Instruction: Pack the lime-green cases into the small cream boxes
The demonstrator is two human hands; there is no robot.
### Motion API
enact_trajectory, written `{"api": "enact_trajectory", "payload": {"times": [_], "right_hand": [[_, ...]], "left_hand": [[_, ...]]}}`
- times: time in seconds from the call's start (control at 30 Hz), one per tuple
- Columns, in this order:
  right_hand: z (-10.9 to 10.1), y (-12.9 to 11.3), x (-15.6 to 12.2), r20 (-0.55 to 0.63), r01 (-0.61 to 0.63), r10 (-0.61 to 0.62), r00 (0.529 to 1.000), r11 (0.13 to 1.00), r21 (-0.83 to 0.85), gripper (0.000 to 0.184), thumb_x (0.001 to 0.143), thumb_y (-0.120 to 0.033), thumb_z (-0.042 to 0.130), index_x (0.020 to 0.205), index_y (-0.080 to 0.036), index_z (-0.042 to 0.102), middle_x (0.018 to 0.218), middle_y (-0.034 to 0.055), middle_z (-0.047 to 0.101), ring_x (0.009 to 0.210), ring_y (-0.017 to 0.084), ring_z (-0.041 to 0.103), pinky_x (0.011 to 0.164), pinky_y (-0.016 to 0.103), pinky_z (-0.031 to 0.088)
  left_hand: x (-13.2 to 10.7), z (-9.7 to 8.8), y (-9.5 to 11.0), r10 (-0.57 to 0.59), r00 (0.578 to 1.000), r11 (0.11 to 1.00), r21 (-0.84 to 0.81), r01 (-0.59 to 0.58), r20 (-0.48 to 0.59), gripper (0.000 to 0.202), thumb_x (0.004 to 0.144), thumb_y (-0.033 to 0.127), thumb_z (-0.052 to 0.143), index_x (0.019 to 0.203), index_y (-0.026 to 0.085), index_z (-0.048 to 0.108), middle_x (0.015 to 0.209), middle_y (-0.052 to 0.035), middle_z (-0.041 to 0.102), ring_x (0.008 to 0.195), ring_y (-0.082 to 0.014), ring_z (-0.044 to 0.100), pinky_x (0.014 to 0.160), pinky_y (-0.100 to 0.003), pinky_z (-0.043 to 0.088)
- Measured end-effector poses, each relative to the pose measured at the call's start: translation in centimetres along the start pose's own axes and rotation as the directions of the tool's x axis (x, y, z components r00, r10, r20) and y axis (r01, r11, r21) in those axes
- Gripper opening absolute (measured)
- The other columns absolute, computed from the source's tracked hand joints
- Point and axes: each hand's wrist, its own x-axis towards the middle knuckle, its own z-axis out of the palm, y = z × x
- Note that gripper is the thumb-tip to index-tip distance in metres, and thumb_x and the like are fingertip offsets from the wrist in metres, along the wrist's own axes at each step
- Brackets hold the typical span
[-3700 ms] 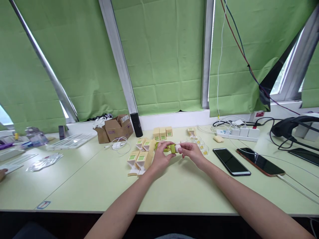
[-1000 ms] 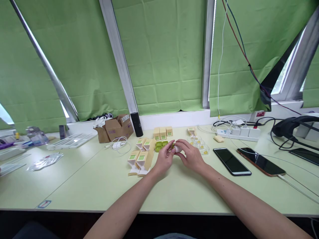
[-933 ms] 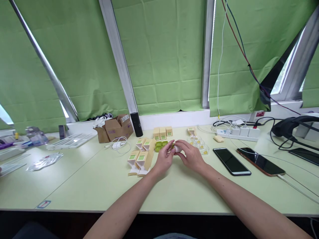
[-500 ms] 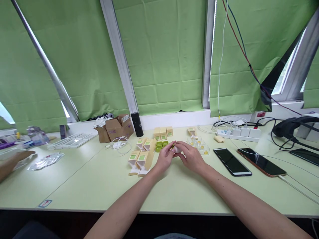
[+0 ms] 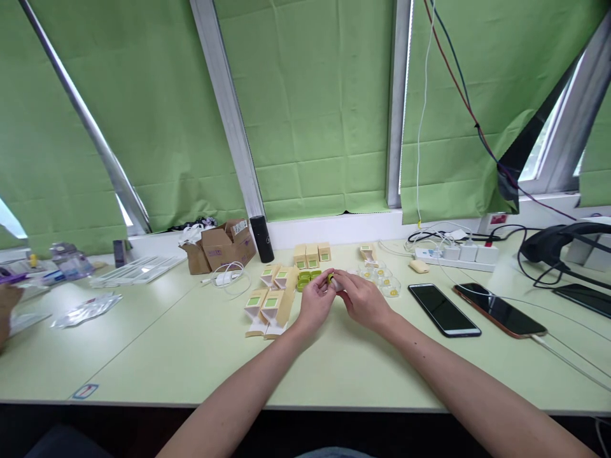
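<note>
My left hand (image 5: pixel 316 302) and my right hand (image 5: pixel 361 298) meet above the pale green table (image 5: pixel 191 343), fingers pinched together on a small green and white piece (image 5: pixel 333 280). Most of that piece is hidden by my fingers. Just behind my hands lie small green cases (image 5: pixel 305 278). To the left are several open tan cartons with green labels (image 5: pixel 270 299), and a row of closed tan boxes (image 5: pixel 311 253) stands further back. Clear blister cups with yellow dots (image 5: pixel 384 280) lie right of my hands.
Two phones (image 5: pixel 443 310) (image 5: pixel 499 309) lie to the right, near a white power strip (image 5: pixel 456 254) with cables. A black cylinder (image 5: pixel 261 238) and brown cardboard boxes (image 5: pixel 219 245) stand at the back. Another person's hand (image 5: pixel 6 305) shows at the far left by plastic packets (image 5: pixel 86 308).
My hands have stayed together over the same spot, shifting only slightly on the small piece. The other person's hand at the far left drew back towards the frame edge.
</note>
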Motion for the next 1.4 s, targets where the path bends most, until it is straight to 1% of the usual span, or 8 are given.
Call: {"api": "enact_trajectory", "payload": {"times": [0.23, 0.43, 0.57, 0.83, 1.03, 1.17, 1.27, 1.4], "right_hand": [[-0.1, -0.2, 0.2, -0.013, 0.033, -0.034, 0.999, 0.999, -0.036, 0.033, 0.097, -0.006, 0.049, 0.128, -0.016, 0.057, 0.132, 0.0175, 0.072, 0.109, 0.029, 0.074, 0.083, 0.042, 0.066], [0.1, 0.0, 0.0, 0.006, 0.011, -0.01, 1.0, 0.999, -0.032, 0.039, 0.095, -0.005, 0.048, 0.131, -0.017, 0.055, 0.132, 0.0182, 0.071, 0.109, 0.029, 0.074, 0.086, 0.043, 0.065], [0.3, 0.1, -0.1, 0.024, 0.014, -0.013, 1.0, 0.999, -0.037, 0.043, 0.093, -0.004, 0.047, 0.133, -0.017, 0.054, 0.133, 0.0187, 0.071, 0.107, 0.029, 0.074, 0.081, 0.042, 0.065], [0.2, -0.1, 0.1, -0.016, 0.021, -0.022, 1.0, 0.999, -0.031, 0.04, 0.095, -0.005, 0.046, 0.132, -0.016, 0.054, 0.128, 0.0179, 0.072, 0.102, 0.027, 0.075, 0.079, 0.041, 0.064], [0.3, 0.6, -0.4, 0.003, -0.034, 0.034, 0.999, 0.999, 0.017, 0.035, 0.101, -0.013, 0.051, 0.135, -0.02, 0.055, 0.129, 0.0155, 0.073, 0.108, 0.028, 0.074, 0.085, 0.041, 0.063], [0.5, 0.9, -0.9, 0.047, -0.097, 0.095, 0.994, 0.994, 0.058, 0.036, 0.099, -0.015, 0.055, 0.136, -0.019, 0.055, 0.121, 0.0148, 0.075, 0.102, 0.028, 0.075, 0.081, 0.04, 0.063], [0.6, 1.0, -1.1, 0.039, -0.097, 0.095, 0.995, 0.994, 0.051, 0.038, 0.096, -0.011, 0.055, 0.133, -0.02, 0.056, 0.119, 0.0143, 0.075, 0.102, 0.028, 0.075, 0.082, 0.04, 0.063], [0.7, 0.9, -1.1, 0.01, -0.064, 0.064, 0.998, 0.998, 0.02, 0.035, 0.096, -0.009, 0.054, 0.128, -0.02, 0.06, 0.121, 0.0141, 0.075, 0.104, 0.027, 0.075, 0.086, 0.04, 0.063]], "left_hand": [[-0.1, 0.5, 0.0, 0.028, 0.998, 1.0, 0.006, -0.028, -0.054, 0.05, 0.077, 0.03, 0.086, 0.121, 0.012, 0.073, 0.121, -0.0165, 0.077, 0.117, -0.0288, 0.073, 0.108, -0.046, 0.057], [0.0, 0.4, -0.4, 0.032, 0.998, 0.999, -0.002, -0.032, -0.058, 0.049, 0.077, 0.028, 0.086, 0.122, 0.012, 0.072, 0.121, -0.0167, 0.077, 0.117, -0.0282, 0.073, 0.109, -0.045, 0.057], [0.0, 0.4, -0.8, 0.029, 0.997, 1.0, -0.006, -0.03, -0.07, 0.051, 0.076, 0.026, 0.087, 0.122, 0.011, 0.072, 0.122, -0.0174, 0.077, 0.117, -0.0287, 0.073, 0.109, -0.046, 0.057], [-0.1, 0.6, -0.6, 0.036, 0.994, 0.999, 0.013, -0.035, -0.104, 0.05, 0.076, 0.025, 0.086, 0.123, 0.011, 0.072, 0.122, -0.0174, 0.076, 0.117, -0.0286, 0.073, 0.109, -0.046, 0.057], [-0.1, -0.1, -1.0, 0.025, 1.0, 0.999, -0.031, -0.025, 0.013, 0.051, 0.084, 0.037, 0.082, 0.128, 0.014, 0.071, 0.133, -0.0181, 0.072, 0.129, -0.0321, 0.067, 0.114, -0.05, 0.053], [-0.3, -0.7, -1.4, 0.016, 0.993, 0.999, -0.042, -0.011, 0.116, 0.06, 0.082, 0.043, 0.085, 0.133, 0.015, 0.068, 0.142, -0.0192, 0.067, 0.133, -0.0345, 0.064, 0.116, -0.051, 0.051], [-0.2, -0.8, -1.6, 0.01, 0.991, 0.999, -0.04, -0.004, 0.134, 0.066, 0.078, 0.041, 0.089, 0.134, 0.015, 0.067, 0.142, -0.02, 0.066, 0.132, -0.0339, 0.064, 0.116, -0.05, 0.051], [0.0, -0.6, -1.8, 0.007, 0.992, 0.999, -0.05, 0.0, 0.123, 0.061, 0.077, 0.038, 0.09, 0.13, 0.016, 0.069, 0.138, -0.0188, 0.069, 0.13, -0.0318, 0.066, 0.116, -0.049, 0.05]]}}
